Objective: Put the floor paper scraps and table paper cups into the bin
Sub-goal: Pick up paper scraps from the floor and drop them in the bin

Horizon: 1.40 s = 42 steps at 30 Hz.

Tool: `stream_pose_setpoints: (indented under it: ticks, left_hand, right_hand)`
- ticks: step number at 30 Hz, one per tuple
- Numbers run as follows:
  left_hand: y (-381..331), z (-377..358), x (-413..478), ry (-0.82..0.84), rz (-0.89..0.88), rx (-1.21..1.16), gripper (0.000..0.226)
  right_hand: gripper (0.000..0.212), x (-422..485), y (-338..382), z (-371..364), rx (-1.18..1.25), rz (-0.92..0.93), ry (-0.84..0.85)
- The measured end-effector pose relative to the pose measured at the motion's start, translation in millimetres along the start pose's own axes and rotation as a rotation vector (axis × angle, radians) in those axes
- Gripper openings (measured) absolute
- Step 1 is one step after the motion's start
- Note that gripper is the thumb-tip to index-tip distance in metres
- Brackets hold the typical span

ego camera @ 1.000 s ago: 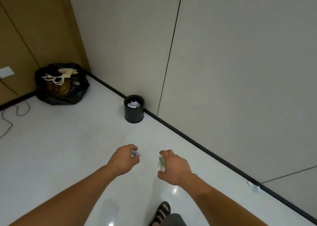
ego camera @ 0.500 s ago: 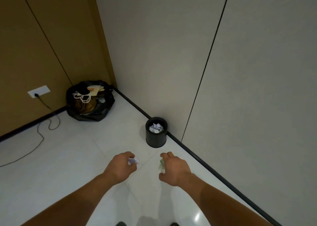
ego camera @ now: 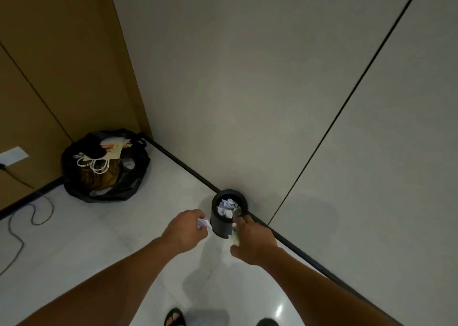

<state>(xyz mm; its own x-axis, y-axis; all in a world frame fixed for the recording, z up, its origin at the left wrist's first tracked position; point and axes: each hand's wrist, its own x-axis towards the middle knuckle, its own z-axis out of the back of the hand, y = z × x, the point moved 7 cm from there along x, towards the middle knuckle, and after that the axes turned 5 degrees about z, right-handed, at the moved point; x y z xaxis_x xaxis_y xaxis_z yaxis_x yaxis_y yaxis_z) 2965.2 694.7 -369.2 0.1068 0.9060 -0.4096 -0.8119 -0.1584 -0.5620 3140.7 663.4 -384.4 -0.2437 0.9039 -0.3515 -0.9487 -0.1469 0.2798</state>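
A small black round bin (ego camera: 220, 224) stands on the white floor against the grey wall, with crumpled paper (ego camera: 226, 206) inside it. My left hand (ego camera: 186, 230) holds a crumpled white-purple paper scrap (ego camera: 203, 223) just left of the bin. My right hand (ego camera: 252, 239) grips a crumpled greenish paper scrap (ego camera: 234, 237) at the bin's right front side, its fingertips near the rim. Both hands hang in front of the bin, a little below its opening in the view.
A full black rubbish bag (ego camera: 106, 169) with paper bags sits in the corner at left. A wall socket (ego camera: 12, 155) and a cable (ego camera: 29, 216) trail over the floor at far left. My sandalled feet (ego camera: 174, 317) show at the bottom edge.
I have walked closer to the bin; it now sits right in front of my hands. Both hands still hold their scraps.
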Motion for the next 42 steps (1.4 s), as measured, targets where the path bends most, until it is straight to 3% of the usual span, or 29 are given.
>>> stream_pose_setpoints:
  ticks: [11, 17, 25, 29, 33, 38, 42]
  left_hand:
    - [-49, 18, 157, 0.18, -0.133, 0.143, 0.016]
    - [-53, -15, 252, 0.279, -0.106, 0.291, 0.022]
    - [-5, -125, 401, 0.398, -0.094, 0.42, 0.034]
    - [35, -216, 470, 0.475, -0.155, 0.437, 0.023]
    - [63, -261, 517, 0.507, -0.181, 0.391, 0.019]
    - [103, -282, 538, 0.624, -0.16, 0.391, 0.046]
    - [112, -259, 529, 0.649, -0.102, 0.45, 0.06]
  right_hand:
    - [0.071, 117, -40, 14, 0.169, -0.144, -0.045]
    - [0.072, 198, -93, -14, 0.317, -0.225, 0.011]
    - [0.064, 293, -195, -132, 0.518, -0.502, -0.006]
    - [0.064, 352, -223, -217, 0.521, -0.586, -0.025]
    - [0.067, 392, -241, -267, 0.535, -0.66, -0.09]
    - [0.076, 394, -247, -308, 0.662, -0.812, -0.215]
    - [0.073, 369, -234, -305, 0.686, -0.86, -0.195]
